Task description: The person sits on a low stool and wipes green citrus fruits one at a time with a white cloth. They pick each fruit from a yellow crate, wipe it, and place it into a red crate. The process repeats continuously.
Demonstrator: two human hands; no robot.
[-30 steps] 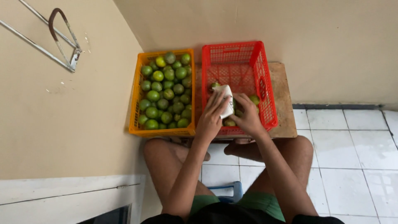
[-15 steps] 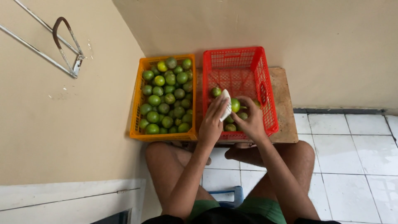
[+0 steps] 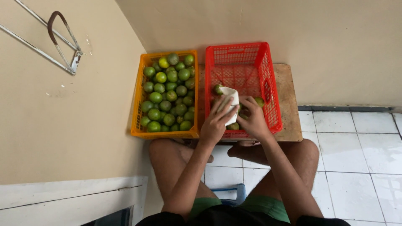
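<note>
My left hand (image 3: 216, 121) presses a white cloth (image 3: 230, 100) over the red plastic crate (image 3: 268, 62). My right hand (image 3: 252, 119) is cupped beside the cloth, its fingers closed around something mostly hidden, which looks like a green lime. A few green limes lie in the red crate: one (image 3: 217, 89) above the cloth, one (image 3: 259, 101) at the right, one (image 3: 233, 126) at the near edge. To the left stands an orange crate (image 3: 138, 104) filled with several green limes (image 3: 167, 96).
Both crates sit on a low wooden board (image 3: 289, 100) against a beige wall. My bare knees are under the crates, above a blue stool (image 3: 239, 192). White floor tiles (image 3: 356, 150) spread to the right. A metal bracket (image 3: 63, 42) hangs on the left wall.
Both hands stay over the red crate with the cloth; the lime seen between my right fingers half a second ago is now covered by hand and cloth.
</note>
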